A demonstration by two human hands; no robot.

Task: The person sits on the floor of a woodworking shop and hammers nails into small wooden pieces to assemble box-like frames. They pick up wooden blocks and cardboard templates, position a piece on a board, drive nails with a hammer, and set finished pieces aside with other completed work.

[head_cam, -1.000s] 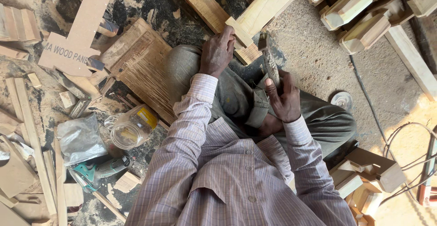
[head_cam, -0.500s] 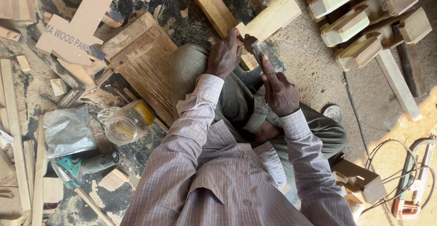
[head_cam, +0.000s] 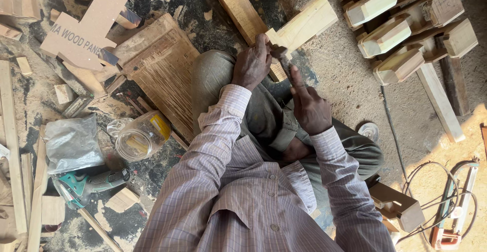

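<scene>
The person sits on the floor [head_cam: 350, 84]. The left hand [head_cam: 252, 65] is closed on the near end of a pale wood block [head_cam: 304, 24], which lies on the floor by the knee. The right hand [head_cam: 308, 107] is just beside it, wrapped around a small dark tool [head_cam: 282, 58] that touches the block's end. A glass jar [head_cam: 140, 136] and a green drill [head_cam: 86, 183] lie well apart to the left.

tool in right hand [head_cam: 310, 111] — blurred | plank [head_cam: 238, 6] — cut off
</scene>
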